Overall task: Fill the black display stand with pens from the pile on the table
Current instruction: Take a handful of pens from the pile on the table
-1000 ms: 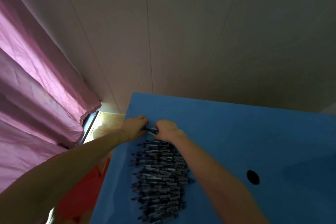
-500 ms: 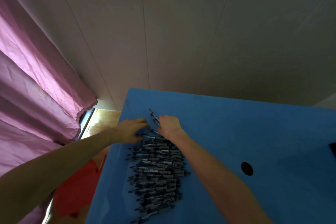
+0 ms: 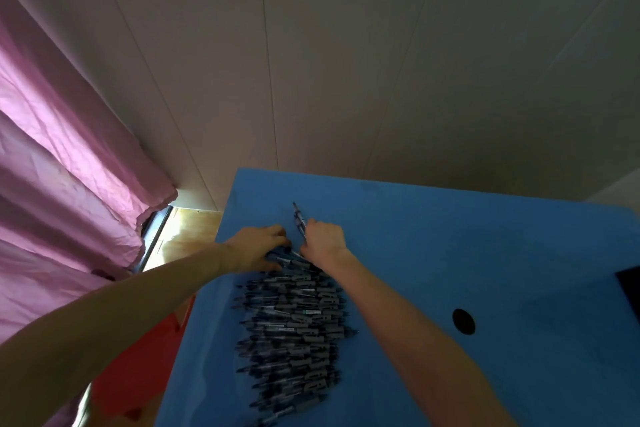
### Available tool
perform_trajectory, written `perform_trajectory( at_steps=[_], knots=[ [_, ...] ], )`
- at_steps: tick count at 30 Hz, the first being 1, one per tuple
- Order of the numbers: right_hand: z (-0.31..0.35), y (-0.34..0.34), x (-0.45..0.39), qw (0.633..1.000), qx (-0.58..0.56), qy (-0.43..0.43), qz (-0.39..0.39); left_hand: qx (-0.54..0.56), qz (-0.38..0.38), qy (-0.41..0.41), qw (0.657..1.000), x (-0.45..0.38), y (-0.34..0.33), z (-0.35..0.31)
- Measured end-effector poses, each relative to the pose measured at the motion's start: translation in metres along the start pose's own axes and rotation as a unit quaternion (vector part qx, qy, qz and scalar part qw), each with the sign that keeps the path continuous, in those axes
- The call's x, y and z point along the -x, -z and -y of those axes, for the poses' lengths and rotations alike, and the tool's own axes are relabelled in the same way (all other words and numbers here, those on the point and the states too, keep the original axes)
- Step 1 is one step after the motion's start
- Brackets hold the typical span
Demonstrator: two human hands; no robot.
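Since a second ago the right hand has lifted a few pens clear of the far end of the pile; they were lying flat between the two hands and now stick up and away from its curled fingers. The left hand has dropped onto the pile's far end, fingers bent over the pens there, though whether it grips any is hard to tell from this angle. The pile lies on the blue table between the forearms and looks nearly whole. A dark corner at the right edge may be the stand, well apart from the pile; none of its slots show. I judge the filling barely begun, with almost every pen left to move.
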State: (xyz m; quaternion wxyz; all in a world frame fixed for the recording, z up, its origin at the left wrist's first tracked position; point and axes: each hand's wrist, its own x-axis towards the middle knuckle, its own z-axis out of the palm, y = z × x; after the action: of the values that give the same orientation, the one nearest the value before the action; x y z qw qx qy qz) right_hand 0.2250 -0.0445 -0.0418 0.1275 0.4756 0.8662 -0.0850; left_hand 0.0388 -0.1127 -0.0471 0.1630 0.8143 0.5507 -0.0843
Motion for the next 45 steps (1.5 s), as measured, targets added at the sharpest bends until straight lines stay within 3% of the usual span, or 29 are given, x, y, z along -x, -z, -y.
perform_trajectory(
  at_steps=[6,13,18,25,32,35,38,42,45],
  knots=[
    [0.004,-0.004,-0.002,0.981,0.174,0.031,0.073,-0.104,0.015,-0.056,0.993,-0.009,0.011,-0.010],
    [-0.022,0.002,-0.004,0.983,0.167,-0.031,0.074,-0.161,0.021,-0.064,0.985,-0.019,0.018,0.002],
    [-0.042,0.003,0.006,0.978,0.186,0.016,0.088,-0.137,0.009,-0.023,0.990,-0.018,0.016,0.023],
    [-0.052,-0.005,0.016,0.995,0.101,0.014,0.001,0.039,-0.046,0.056,0.997,-0.013,-0.003,0.023],
    [-0.055,-0.004,-0.001,0.995,-0.041,-0.077,-0.047,0.113,-0.044,0.087,0.989,-0.011,-0.009,0.011],
    [-0.061,0.001,-0.021,0.992,-0.097,-0.017,-0.074,0.097,-0.021,0.077,0.992,-0.012,-0.006,0.009],
    [-0.068,0.007,-0.042,0.993,-0.102,0.050,-0.020,0.077,-0.010,0.105,0.991,-0.014,-0.003,0.007],
    [-0.066,0.006,-0.050,0.990,-0.103,0.090,-0.019,0.112,-0.018,0.174,0.978,-0.016,-0.005,0.006],
    [-0.065,0.001,-0.042,0.988,-0.118,0.092,-0.049,0.140,-0.025,0.170,0.975,-0.015,-0.005,0.007]
  ],
)
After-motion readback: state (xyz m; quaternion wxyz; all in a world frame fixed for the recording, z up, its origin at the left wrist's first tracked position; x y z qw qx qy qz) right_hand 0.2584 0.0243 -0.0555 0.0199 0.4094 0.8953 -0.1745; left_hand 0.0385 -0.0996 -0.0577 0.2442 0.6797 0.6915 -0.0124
